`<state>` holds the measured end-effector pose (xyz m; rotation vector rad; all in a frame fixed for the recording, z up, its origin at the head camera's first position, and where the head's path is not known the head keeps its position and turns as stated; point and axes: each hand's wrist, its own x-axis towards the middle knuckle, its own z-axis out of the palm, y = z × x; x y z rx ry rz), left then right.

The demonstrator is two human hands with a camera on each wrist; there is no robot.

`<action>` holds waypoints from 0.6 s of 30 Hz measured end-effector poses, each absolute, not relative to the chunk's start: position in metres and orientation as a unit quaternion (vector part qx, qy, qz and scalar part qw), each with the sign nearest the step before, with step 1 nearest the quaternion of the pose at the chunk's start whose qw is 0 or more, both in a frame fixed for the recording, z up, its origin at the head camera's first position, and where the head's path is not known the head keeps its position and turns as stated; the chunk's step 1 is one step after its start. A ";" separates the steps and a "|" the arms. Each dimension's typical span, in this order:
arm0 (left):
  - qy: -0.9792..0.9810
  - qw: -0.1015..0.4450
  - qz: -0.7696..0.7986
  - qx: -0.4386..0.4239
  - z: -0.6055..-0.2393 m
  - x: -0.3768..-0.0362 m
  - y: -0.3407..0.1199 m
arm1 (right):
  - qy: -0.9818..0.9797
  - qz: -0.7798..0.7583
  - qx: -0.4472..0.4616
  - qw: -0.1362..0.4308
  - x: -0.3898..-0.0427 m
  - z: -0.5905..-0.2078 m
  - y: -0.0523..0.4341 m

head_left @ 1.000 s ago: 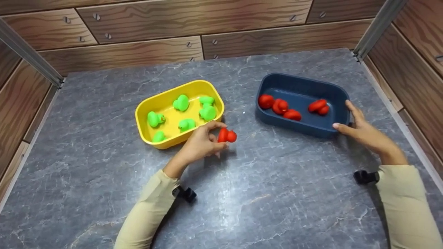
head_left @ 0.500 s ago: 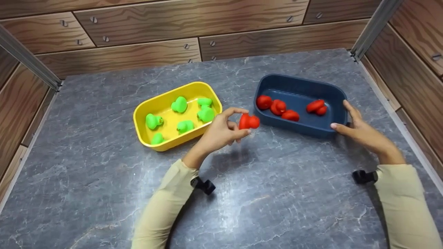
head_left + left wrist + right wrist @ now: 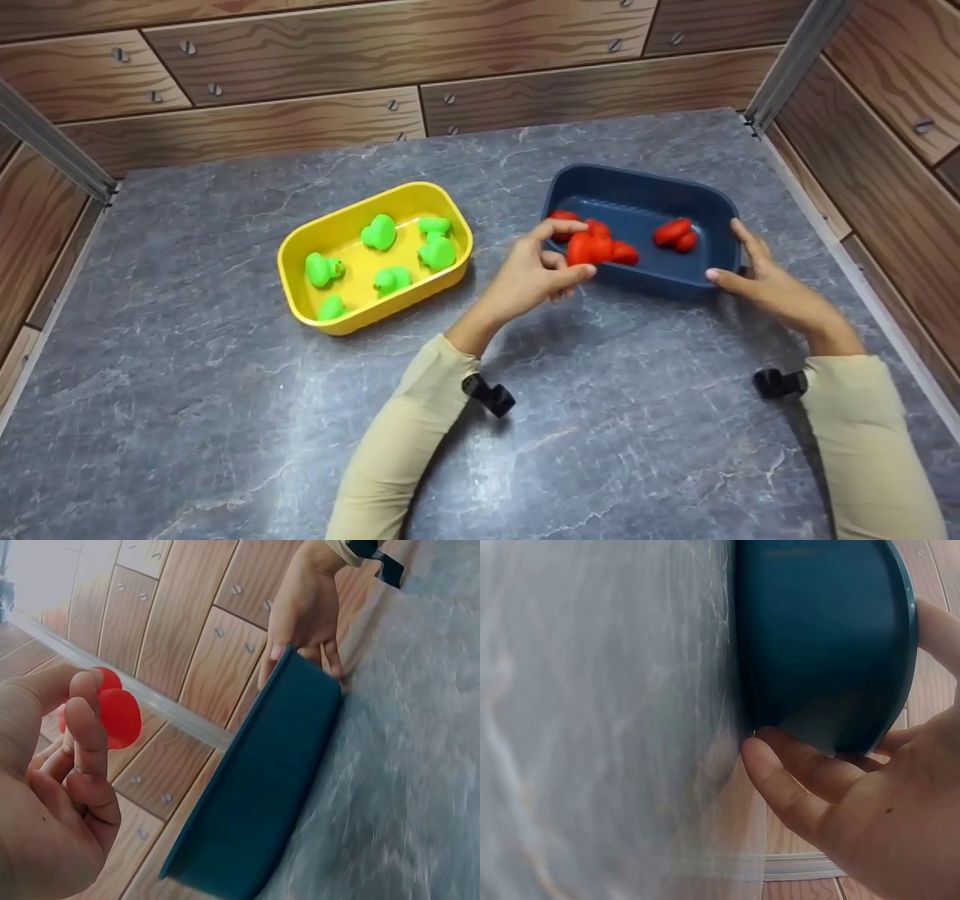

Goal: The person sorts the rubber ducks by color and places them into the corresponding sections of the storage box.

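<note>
The left hand point(image 3: 536, 274) has carried a red toy point(image 3: 587, 247) rightward from beside the yellow tray point(image 3: 300, 289) to the near-left rim of the blue tray point(image 3: 645, 281) — a second ago it hung over bare bench point(image 3: 225, 412), level with the yellow tray's right end.

Head view: the toy is pinched between thumb and fingertips, just over the blue tray's near wall and not yet let go. The right hand point(image 3: 765, 289) grips the tray's right end, thumb on the near side and fingers over the rim, much as it did a second ago. Inside lie other red toys — a cluster point(image 3: 611, 244) at the left, partly hidden behind the held one, and another point(image 3: 673, 232) toward the right. Six green toys point(image 3: 379, 232) sit in the yellow tray, well apart to the left. No loose toys show on the bench, so the colour sorting looks nearly complete, with this piece seemingly the last.

Left wrist view: thumb and fingers point(image 3: 86, 735) close on the red toy point(image 3: 118, 716), held above the tray point(image 3: 262, 787); the right hand point(image 3: 304, 611) clasps the far end.

Right wrist view: the thumb point(image 3: 795, 784) presses the tray's dark outer wall point(image 3: 817, 637) near the bench, fingers wrapping the rim at the right.
</note>
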<state>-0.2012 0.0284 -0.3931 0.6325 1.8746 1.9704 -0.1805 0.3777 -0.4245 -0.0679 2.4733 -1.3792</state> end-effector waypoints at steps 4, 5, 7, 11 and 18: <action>0.646 0.167 0.713 0.215 -0.397 -0.204 0.043 | 0.863 -0.482 -0.024 0.151 -0.179 -0.426 0.377; 0.644 0.164 0.716 0.215 -0.398 -0.204 0.046 | 0.863 -0.482 -0.023 0.151 -0.179 -0.426 0.377; 0.643 0.162 0.718 0.214 -0.399 -0.204 0.051 | 0.863 -0.482 -0.023 0.152 -0.179 -0.427 0.377; 0.650 0.164 0.711 0.212 -0.401 -0.204 0.061 | 0.867 -0.475 -0.024 0.150 -0.179 -0.426 0.376; 0.642 0.167 0.720 0.203 -0.402 -0.211 0.076 | 0.867 -0.476 -0.025 0.143 -0.181 -0.427 0.376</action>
